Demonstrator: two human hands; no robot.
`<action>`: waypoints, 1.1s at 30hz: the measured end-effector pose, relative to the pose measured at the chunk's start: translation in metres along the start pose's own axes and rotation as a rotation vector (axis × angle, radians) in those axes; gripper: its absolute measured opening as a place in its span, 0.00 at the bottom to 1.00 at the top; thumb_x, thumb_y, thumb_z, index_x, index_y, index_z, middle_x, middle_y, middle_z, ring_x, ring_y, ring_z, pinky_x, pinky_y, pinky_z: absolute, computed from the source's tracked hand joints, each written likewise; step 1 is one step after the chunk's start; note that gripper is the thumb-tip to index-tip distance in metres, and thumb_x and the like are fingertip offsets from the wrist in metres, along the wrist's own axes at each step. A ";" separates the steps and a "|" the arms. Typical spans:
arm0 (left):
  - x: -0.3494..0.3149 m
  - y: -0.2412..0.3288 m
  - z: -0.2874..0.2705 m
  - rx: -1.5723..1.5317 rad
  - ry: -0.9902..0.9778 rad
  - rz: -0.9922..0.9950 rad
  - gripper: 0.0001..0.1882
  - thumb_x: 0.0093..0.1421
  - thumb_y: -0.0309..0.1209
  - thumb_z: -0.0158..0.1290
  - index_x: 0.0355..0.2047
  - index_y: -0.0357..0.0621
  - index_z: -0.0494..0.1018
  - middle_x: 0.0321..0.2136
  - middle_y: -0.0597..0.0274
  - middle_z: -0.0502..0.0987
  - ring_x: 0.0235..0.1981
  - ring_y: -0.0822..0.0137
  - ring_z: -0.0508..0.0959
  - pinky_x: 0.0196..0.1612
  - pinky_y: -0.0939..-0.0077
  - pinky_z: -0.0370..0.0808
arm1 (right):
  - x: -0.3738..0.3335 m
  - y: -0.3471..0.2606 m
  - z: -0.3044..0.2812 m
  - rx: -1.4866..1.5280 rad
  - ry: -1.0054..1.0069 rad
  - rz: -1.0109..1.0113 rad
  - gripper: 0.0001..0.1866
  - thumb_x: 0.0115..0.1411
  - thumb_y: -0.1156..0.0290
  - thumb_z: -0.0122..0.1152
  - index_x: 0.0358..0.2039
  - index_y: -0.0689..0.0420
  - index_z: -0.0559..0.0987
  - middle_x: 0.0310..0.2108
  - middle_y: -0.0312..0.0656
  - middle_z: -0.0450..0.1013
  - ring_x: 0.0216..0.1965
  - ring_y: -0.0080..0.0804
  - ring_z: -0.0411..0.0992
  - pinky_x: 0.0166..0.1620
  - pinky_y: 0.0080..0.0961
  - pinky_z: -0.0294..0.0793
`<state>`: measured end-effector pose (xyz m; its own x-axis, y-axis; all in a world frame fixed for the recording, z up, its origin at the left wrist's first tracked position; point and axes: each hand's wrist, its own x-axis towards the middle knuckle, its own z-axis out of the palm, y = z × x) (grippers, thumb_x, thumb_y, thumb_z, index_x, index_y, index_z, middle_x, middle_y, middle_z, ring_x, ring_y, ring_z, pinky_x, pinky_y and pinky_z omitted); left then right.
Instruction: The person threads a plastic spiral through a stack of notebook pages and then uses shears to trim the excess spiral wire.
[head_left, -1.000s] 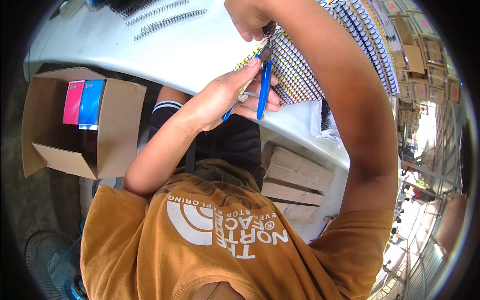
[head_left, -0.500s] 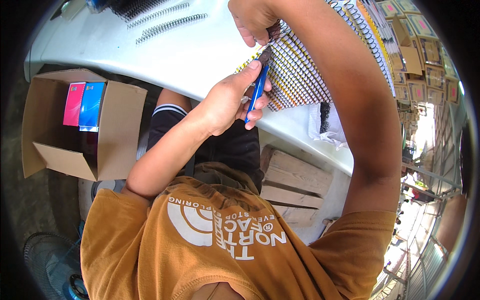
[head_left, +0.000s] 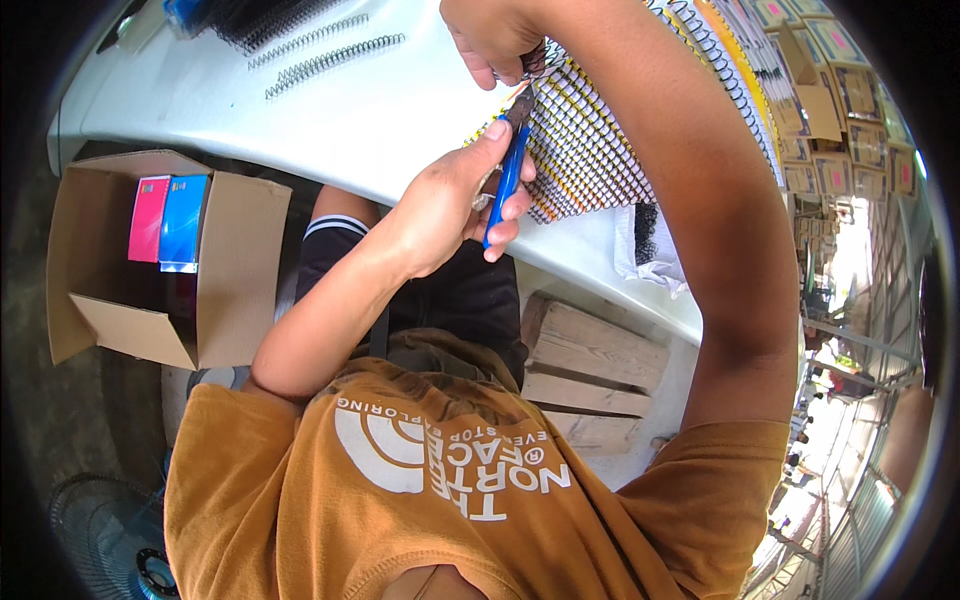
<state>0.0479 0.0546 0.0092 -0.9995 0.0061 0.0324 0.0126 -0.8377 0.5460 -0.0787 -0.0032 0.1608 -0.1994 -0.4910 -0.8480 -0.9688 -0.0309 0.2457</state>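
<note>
My left hand [head_left: 450,190] is closed around a pair of pliers or cutters [head_left: 508,185] with blue handles and dark jaws. The jaws point up at the edge of a stack of spiral-bound notebooks [head_left: 590,140], whose black wire coils lie in close rows over white and yellow edges. My right hand [head_left: 500,40] reaches across from the right, just above the jaws. Its fingers curl down beside the coil ends; the thumb and whatever they grip are hidden.
Loose black wire coils [head_left: 335,65] lie on the white table [head_left: 330,130], with a dark coil pile [head_left: 265,20] behind. An open cardboard box [head_left: 235,270] holding pink and blue packs stands at left. A white bag [head_left: 650,250] sits by the table edge, a fan [head_left: 110,540] lower left.
The whole view has shifted slightly. Both hands and the pliers have moved a little left along the notebook edge, the pliers staying in my left hand.
</note>
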 end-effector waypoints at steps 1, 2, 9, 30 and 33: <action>0.000 0.003 0.012 0.086 0.086 -0.015 0.31 0.65 0.53 0.28 0.44 0.36 0.66 0.29 0.54 0.74 0.33 0.60 0.78 0.32 0.69 0.77 | 0.001 -0.001 0.003 0.006 0.016 0.026 0.15 0.47 0.78 0.61 0.38 0.54 0.81 0.38 0.41 0.77 0.37 0.35 0.74 0.39 0.31 0.72; -0.001 0.006 0.029 0.172 0.171 -0.030 0.31 0.65 0.53 0.28 0.44 0.36 0.66 0.29 0.53 0.74 0.33 0.60 0.78 0.33 0.69 0.77 | -0.002 -0.001 0.002 0.010 0.007 0.081 0.15 0.47 0.78 0.61 0.39 0.54 0.81 0.38 0.41 0.76 0.37 0.35 0.74 0.40 0.32 0.72; 0.011 0.008 0.040 0.157 0.266 0.006 0.30 0.65 0.53 0.29 0.43 0.36 0.66 0.28 0.54 0.74 0.30 0.62 0.78 0.31 0.70 0.77 | -0.019 -0.002 -0.006 -0.004 -0.020 0.083 0.15 0.48 0.77 0.62 0.39 0.54 0.80 0.39 0.41 0.76 0.38 0.36 0.74 0.40 0.32 0.71; 0.015 0.014 0.052 0.106 0.257 -0.042 0.31 0.65 0.53 0.28 0.44 0.36 0.65 0.27 0.53 0.73 0.32 0.57 0.79 0.32 0.70 0.77 | -0.030 0.012 -0.006 0.129 -0.065 -0.009 0.17 0.48 0.74 0.64 0.41 0.54 0.79 0.40 0.40 0.76 0.39 0.36 0.73 0.41 0.34 0.71; 0.015 0.012 0.039 0.031 0.096 -0.030 0.31 0.65 0.54 0.27 0.44 0.36 0.65 0.26 0.53 0.73 0.31 0.58 0.79 0.31 0.69 0.77 | -0.032 0.016 -0.005 0.112 -0.060 -0.016 0.17 0.48 0.74 0.64 0.41 0.53 0.79 0.40 0.40 0.76 0.39 0.36 0.73 0.41 0.33 0.71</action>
<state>0.0346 0.0660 0.0493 -0.9977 -0.0230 -0.0637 -0.0176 -0.8203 0.5716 -0.0868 0.0076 0.1943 -0.1890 -0.4384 -0.8787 -0.9816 0.0611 0.1807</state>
